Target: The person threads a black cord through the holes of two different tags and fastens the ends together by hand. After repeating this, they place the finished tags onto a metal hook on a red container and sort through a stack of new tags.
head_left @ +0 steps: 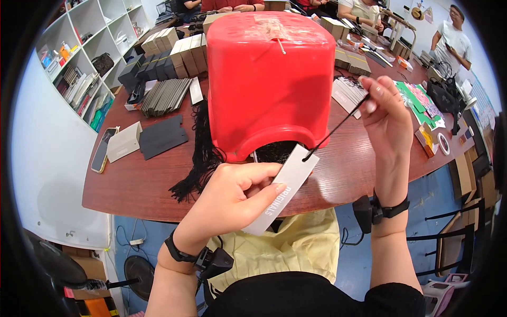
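My left hand (237, 198) is closed on a long pale grey hang tag (296, 171), its thumb lying across the printed face. A black cord (340, 124) runs through the hole at the tag's upper end. My right hand (388, 103), raised to the right, pinches the cord's far end and holds it taut. Just beyond the tag stands a red plastic stool (269, 84) with tape on its top. More black cords lie in the stool's arched opening, and a bundle of black cords (203, 142) hangs down its left side onto the table.
The dark red wooden table (343, 174) carries rows of grey card stacks (166, 98), a phone (104, 150), a black card piece (163, 137) and more pale tags (346, 95). A tape roll (443, 143) lies at right. Other people work at the far side; one person (453, 39) stands at right.
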`<state>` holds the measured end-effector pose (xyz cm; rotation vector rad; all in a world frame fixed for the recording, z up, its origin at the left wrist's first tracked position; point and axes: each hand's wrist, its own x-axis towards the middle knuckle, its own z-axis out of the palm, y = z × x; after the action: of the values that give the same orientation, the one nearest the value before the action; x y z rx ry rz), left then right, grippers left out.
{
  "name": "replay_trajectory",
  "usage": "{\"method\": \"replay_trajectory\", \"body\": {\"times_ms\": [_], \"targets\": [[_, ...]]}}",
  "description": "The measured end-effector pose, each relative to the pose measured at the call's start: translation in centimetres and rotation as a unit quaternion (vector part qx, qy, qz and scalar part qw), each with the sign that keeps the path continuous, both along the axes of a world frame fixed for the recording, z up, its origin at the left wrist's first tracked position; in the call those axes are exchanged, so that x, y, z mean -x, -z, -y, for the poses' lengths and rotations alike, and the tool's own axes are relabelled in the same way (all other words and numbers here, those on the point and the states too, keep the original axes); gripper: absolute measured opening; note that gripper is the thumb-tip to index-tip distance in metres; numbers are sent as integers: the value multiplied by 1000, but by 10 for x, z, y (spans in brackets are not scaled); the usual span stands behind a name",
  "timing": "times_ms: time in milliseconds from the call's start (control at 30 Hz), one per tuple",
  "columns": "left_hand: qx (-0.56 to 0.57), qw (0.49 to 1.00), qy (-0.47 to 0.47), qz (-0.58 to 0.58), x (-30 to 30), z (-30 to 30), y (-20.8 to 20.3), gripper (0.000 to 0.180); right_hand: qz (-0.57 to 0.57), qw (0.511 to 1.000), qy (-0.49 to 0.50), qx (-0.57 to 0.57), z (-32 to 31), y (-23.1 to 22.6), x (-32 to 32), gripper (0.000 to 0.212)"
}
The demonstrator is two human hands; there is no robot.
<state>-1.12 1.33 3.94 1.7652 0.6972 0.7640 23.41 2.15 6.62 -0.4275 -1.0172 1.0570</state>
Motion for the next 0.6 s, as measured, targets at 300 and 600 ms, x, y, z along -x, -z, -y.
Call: {"method": "replay_trajectory", "body": {"times_ms": [300,600], "targets": [[-3,999,-28,-29,-9,0,7,20,267,916,22,-298,45,-20,12,11],[171,978,121,22,-21,13,8,22,89,970,218,61,13,27,-21,10]]}}
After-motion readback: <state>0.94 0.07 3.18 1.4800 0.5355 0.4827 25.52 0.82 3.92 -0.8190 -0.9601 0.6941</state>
